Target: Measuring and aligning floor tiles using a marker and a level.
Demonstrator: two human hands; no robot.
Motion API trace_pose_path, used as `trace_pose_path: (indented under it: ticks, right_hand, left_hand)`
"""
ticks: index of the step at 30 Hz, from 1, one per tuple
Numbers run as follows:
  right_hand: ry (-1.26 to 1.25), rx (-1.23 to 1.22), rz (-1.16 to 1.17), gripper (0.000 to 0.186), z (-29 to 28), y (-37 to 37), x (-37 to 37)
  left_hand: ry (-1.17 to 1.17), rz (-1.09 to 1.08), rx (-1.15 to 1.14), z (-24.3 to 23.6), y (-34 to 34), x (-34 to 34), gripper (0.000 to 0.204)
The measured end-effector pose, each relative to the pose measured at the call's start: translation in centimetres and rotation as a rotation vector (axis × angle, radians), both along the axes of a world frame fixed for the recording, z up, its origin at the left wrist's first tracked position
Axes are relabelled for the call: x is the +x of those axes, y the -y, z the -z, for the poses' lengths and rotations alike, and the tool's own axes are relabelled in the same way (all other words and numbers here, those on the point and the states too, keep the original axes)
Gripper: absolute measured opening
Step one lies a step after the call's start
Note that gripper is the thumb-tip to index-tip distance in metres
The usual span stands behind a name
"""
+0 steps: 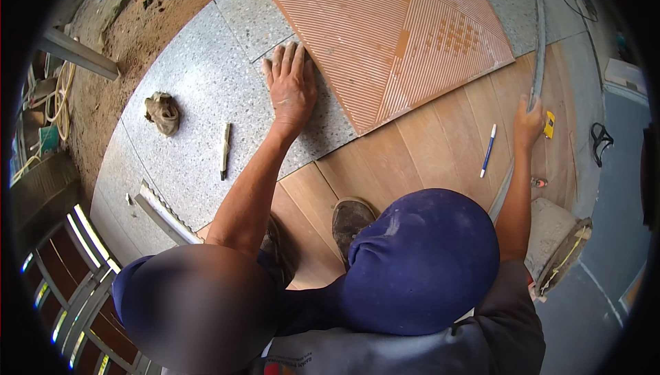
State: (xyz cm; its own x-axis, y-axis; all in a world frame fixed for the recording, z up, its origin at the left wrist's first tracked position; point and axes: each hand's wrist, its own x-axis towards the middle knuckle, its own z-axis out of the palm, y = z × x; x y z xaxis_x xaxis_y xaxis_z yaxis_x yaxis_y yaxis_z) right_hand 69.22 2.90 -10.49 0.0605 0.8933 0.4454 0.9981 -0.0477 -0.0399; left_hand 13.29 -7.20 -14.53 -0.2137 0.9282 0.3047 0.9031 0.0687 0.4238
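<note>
My left hand (291, 90) lies flat with fingers stretched on the grey speckled tile floor (206, 65). It is beside the left edge of a large tile (350, 38), which rests with its ribbed orange-brown back facing up. At the right, the fingers of my right hand (528, 127) are wrapped round a long grey metal straightedge (540, 38). That bar runs from the far edge of the view, past the tile's right corner, back toward my knee. A yellow tape measure (549, 125) lies just right of this hand, and a blue-and-white marker (488, 151) lies to its left.
Wood-look planks (426, 145) lie under my shoes (352, 218). On the speckled floor are a crumpled dirty cloth (162, 114), a whitish pen (225, 151) and a notched metal strip (165, 214). A dusty bucket (553, 237) lies at right; bare soil (161, 14) borders the far left.
</note>
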Motion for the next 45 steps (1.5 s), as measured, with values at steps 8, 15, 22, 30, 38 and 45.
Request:
trace_pose_path:
  ticks: [8,15,22,30,38,45]
  right_hand:
    - [-0.111,-0.239,-0.159,0.079,0.1,-22.5,-12.0]
    - [-0.144,-0.478,-0.09,0.075,1.9,-29.5,-15.7]
    - [-0.416,-0.539,-0.008,0.055,0.5,-29.6,-16.1]
    - [-0.545,-0.62,0.007,0.053,0.1,-29.7,-16.0]
    - [-0.55,-0.6,-0.019,0.056,0.3,-30.2,-15.1]
    - [-0.582,-0.602,-0.027,0.056,0.0,-29.8,-15.4]
  left_hand:
    - [0.002,-0.024,-0.027,-0.2,0.1,0.4,0.042]
    - [-0.001,-0.026,-0.062,-0.2,0.1,-0.2,0.047]
    - [0.041,-0.019,-0.067,-0.5,-0.3,-0.1,0.047]
    - [0.054,-0.02,-0.081,-0.3,-0.4,-0.2,0.047]
    - [0.083,-0.018,-0.077,-0.5,-0.6,-0.3,0.045]
    - [0.086,-0.02,-0.094,-0.5,-0.6,-0.5,0.046]
